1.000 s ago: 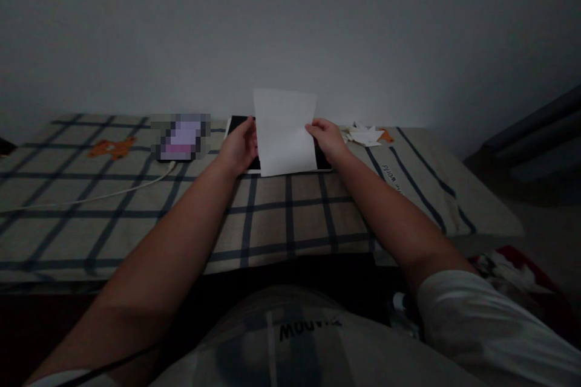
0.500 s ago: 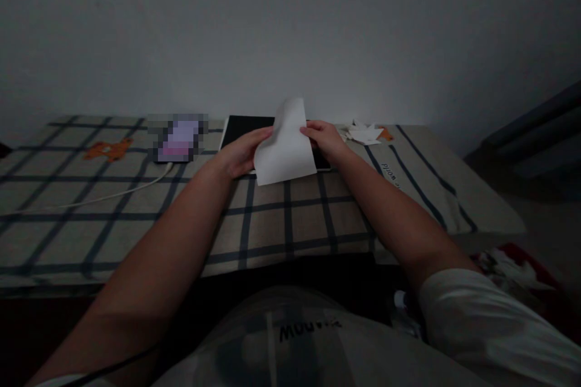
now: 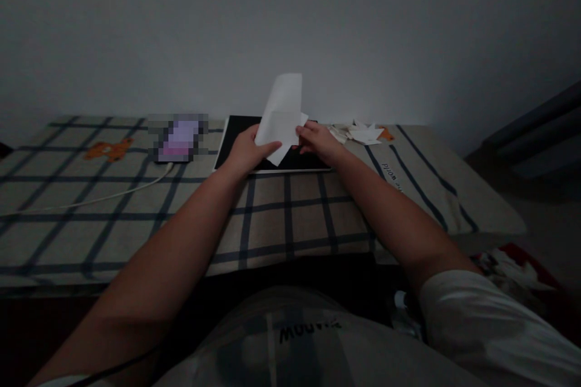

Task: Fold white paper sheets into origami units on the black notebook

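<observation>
A sheet of white paper (image 3: 282,106) is held up in the air, bent, with a crease across its lower part. My left hand (image 3: 249,148) grips its lower left side, thumb in front and fingers behind. At the lower right edge, my right hand (image 3: 316,138) pinches the paper between thumb and fingers. Beneath both hands lies a flat black board with a pale edge (image 3: 231,139) on the tablecloth. Part of the board is hidden by the paper and hands.
A phone (image 3: 179,140), blurred out, lies left on the checked tablecloth (image 3: 136,242) with a white cable (image 3: 113,196) attached. White paper pieces (image 3: 361,133) sit right of my right hand. Below right are a bottle (image 3: 403,314) and a red container (image 3: 551,296) holding crumpled scraps.
The paper has moved up, and its lower part is now folded and turned. My left hand has shifted right, its thumb now across the paper's front. The right hand has moved slightly down.
</observation>
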Motion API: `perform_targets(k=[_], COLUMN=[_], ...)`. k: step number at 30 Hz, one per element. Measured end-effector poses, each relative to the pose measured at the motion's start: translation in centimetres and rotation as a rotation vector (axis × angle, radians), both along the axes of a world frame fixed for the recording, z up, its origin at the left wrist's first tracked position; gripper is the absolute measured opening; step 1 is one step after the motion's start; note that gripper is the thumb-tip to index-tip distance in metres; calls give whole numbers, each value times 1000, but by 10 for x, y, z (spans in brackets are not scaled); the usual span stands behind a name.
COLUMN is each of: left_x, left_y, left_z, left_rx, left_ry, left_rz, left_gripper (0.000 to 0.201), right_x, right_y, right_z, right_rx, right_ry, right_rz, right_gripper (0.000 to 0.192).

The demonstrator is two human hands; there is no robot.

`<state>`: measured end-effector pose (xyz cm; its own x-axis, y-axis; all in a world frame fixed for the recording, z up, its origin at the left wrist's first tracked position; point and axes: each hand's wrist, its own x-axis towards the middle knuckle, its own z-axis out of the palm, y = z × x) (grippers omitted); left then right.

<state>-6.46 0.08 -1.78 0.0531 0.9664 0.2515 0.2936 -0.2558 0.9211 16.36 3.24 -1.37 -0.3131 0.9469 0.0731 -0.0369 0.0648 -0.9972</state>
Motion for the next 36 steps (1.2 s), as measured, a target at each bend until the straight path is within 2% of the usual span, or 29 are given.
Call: perform_targets(k=[5, 9, 11, 14, 19, 25, 29, 33, 36], left_x=[1, 3, 4, 4, 4, 3, 2, 1, 0], left_y=[0, 2, 5, 7, 4, -3, -2, 1, 3], left_z=[-3, -4, -4, -3, 2, 4, 5, 5, 3], left_rx=[-25, -30, 23, 59, 10, -108, -115, -115, -135], left_ry=[-25, -32, -114, -257, -334, -294, -273, -248, -270], left_rz=[-28, -51, -62, -57, -24, -43, 9, 64, 41], left_gripper=[64, 65, 74, 79, 65, 54, 46, 38, 37], right_x=[0, 4, 5, 5, 5, 10, 12, 12, 10], right_y=[3, 9, 10, 10, 7, 1, 3, 5, 4], right_z=[-2, -5, -8, -11, -8, 4, 2, -2, -2], right_rx=[122, 110, 97, 67, 82, 192, 165, 70, 27], right_ry=[-29, -112, -121, -92, -136, -108, -211, -219, -173], right_rz=[-37, -84, -92, -59, -18, -59, -34, 91, 111], right_gripper=[51, 23, 20, 27, 48, 44, 29, 30, 30])
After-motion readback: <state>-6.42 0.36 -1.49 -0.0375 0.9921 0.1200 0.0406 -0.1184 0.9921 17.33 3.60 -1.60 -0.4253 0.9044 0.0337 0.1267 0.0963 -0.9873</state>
